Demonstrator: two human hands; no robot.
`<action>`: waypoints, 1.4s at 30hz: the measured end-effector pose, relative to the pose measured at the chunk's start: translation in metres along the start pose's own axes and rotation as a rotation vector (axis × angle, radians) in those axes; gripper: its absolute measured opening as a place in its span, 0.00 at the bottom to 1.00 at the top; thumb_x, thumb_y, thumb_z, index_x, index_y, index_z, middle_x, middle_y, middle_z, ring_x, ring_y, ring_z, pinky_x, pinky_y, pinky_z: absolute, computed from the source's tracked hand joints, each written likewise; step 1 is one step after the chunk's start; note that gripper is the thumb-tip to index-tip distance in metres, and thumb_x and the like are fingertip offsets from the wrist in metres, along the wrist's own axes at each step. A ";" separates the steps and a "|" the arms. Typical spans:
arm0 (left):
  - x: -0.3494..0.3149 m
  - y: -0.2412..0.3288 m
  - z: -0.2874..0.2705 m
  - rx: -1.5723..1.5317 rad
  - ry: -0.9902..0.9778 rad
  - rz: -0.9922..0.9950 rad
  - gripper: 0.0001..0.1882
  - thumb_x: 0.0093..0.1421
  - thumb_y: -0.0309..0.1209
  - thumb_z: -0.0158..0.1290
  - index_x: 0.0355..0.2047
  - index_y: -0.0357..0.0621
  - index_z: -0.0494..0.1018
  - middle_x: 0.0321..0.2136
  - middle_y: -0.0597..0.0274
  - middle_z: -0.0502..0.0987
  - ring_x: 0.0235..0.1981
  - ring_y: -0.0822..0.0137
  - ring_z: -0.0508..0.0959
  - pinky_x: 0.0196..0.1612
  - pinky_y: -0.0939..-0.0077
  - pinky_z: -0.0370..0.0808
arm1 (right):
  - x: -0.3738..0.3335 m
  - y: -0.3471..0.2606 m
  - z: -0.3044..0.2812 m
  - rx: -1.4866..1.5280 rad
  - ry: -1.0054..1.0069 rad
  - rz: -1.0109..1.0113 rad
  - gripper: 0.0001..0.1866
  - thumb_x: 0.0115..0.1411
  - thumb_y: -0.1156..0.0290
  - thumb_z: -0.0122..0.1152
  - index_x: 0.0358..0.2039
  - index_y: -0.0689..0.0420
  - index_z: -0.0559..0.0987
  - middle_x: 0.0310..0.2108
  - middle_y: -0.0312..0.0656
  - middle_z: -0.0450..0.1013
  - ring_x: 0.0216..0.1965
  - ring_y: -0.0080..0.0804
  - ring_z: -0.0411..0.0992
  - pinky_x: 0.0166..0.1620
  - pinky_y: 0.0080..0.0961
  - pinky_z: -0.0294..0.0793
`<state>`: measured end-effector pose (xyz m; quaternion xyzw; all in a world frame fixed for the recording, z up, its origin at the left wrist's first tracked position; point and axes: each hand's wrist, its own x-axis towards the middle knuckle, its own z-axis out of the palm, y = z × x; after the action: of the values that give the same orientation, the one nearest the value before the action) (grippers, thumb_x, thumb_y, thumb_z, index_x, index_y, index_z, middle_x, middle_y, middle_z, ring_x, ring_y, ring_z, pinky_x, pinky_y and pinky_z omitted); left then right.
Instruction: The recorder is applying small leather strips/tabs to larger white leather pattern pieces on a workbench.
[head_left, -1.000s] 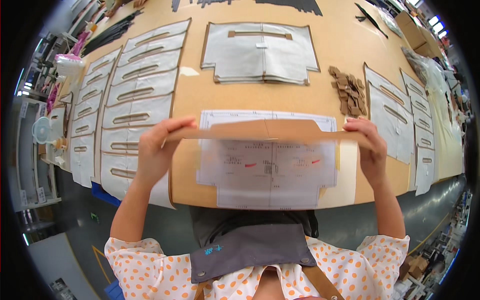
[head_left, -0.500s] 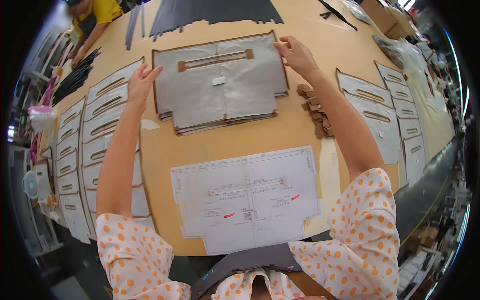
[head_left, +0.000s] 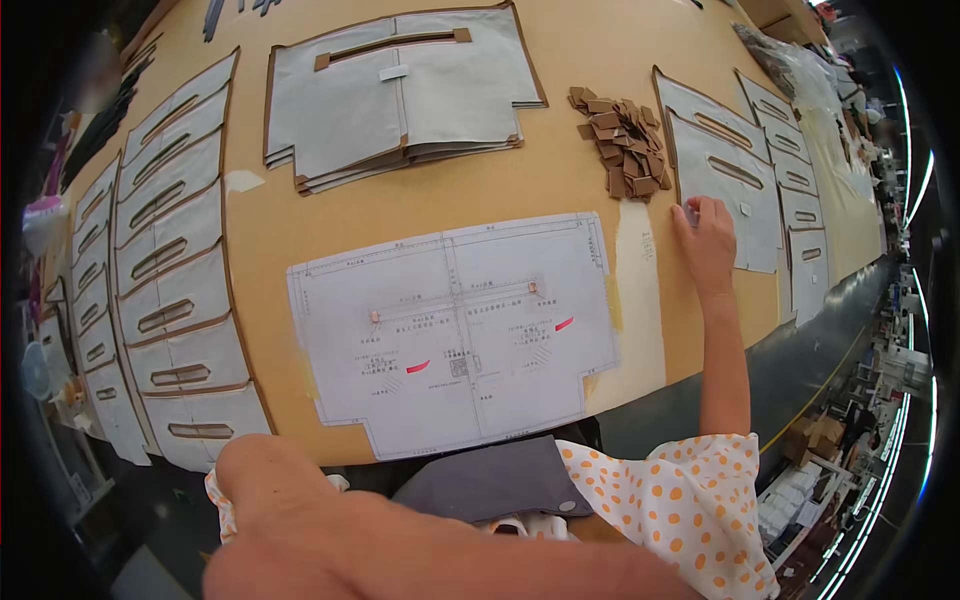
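My right hand [head_left: 706, 240] reaches over the left edge of a grey fabric panel [head_left: 735, 222] with a brown-bound slot, in the right-hand rows. Its thumb and fingers are bent and a little apart, with grey fabric showing between them; no firm grip is visible. My left arm [head_left: 330, 520] is bent across the bottom of the view, close to the camera, and its hand is out of sight. In front of me lies a white paper pattern [head_left: 460, 340] with printed lines and two red marks. Beyond it sits a stack of grey panels [head_left: 400, 100] with brown edging.
A heap of small brown pieces [head_left: 628, 145] lies between the stack and the right-hand panels. Overlapping grey panels [head_left: 175, 255] with slots fill the left side of the table. Clear plastic wrapping [head_left: 795, 70] lies at the far right.
Both hands have left the stack's sides. My right hand has come down to the right-hand panels; my left arm has folded across the bottom. The view has shifted, with the stack now higher.
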<state>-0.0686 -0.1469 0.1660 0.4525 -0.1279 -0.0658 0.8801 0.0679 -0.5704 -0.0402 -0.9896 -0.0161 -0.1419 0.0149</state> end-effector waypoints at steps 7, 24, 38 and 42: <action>-0.038 -0.002 0.054 -0.324 -0.068 -0.003 0.02 0.62 0.28 0.60 0.31 0.49 0.77 0.35 0.60 0.76 0.38 0.62 0.79 0.44 0.71 0.79 | 0.009 0.015 0.020 0.061 0.102 0.063 0.10 0.62 0.65 0.62 0.39 0.58 0.76 0.36 0.40 0.77 0.36 0.41 0.75 0.39 0.35 0.75; -0.051 -0.172 -0.026 -0.046 0.316 -0.335 0.47 0.67 0.66 0.39 0.70 0.38 0.52 0.65 0.50 0.64 0.65 0.57 0.66 0.67 0.59 0.66 | -0.138 -0.156 -0.115 0.875 0.071 -0.342 0.12 0.56 0.78 0.67 0.39 0.58 0.75 0.42 0.44 0.77 0.36 0.38 0.77 0.37 0.31 0.78; -0.064 -0.199 -0.028 0.019 0.450 -0.400 0.20 0.74 0.40 0.47 0.57 0.38 0.72 0.46 0.66 0.79 0.49 0.78 0.74 0.51 0.78 0.73 | -0.192 0.008 -0.073 0.588 -0.303 0.658 0.25 0.57 0.59 0.74 0.46 0.61 0.75 0.27 0.31 0.68 0.27 0.19 0.64 0.33 0.19 0.66; -0.079 -0.171 -0.037 0.183 0.414 -0.389 0.17 0.72 0.35 0.51 0.53 0.36 0.75 0.46 0.65 0.79 0.45 0.78 0.76 0.47 0.80 0.75 | -0.180 -0.001 -0.085 0.945 -0.168 0.589 0.12 0.66 0.64 0.66 0.38 0.59 0.74 0.26 0.28 0.67 0.28 0.12 0.60 0.31 0.14 0.62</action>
<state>-0.1340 -0.1989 -0.0071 0.5496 0.1380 -0.1276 0.8140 -0.1284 -0.5769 -0.0087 -0.8461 0.1979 -0.0298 0.4940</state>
